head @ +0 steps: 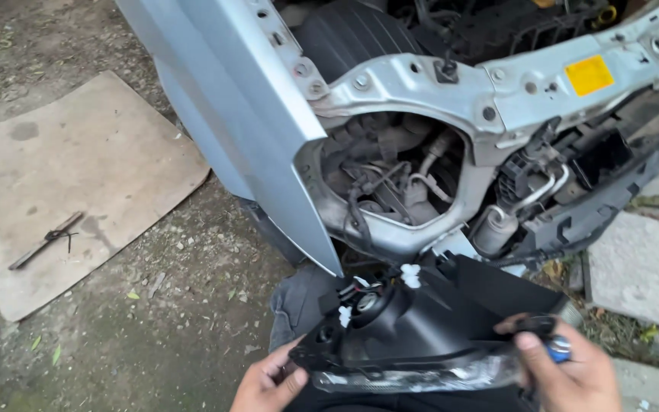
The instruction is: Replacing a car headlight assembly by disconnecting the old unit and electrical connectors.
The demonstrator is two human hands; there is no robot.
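While both hands hold the black plastic headlamp unit [421, 328] low in front of the silver car's front end [268, 114], its back faces up, with round bulb sockets and small white connectors showing. The left hand [267, 383] closes its grip on the unit's near left corner, thumb on top; the right hand [573, 374] clamps the right end, its fingers also pinching a small blue-tipped part [558, 349] that I cannot identify. The unit hangs just below the empty headlamp opening [394, 179] in the silver body, where loose hoses and wires are visible. Judging from this, the lamp is out of its seat and being handled free of the car. Any move toward the opening would call for turning it and minding the wires. A dark metal tool [46, 240] lies on a cardboard sheet [78, 183] on the ground, well apart.
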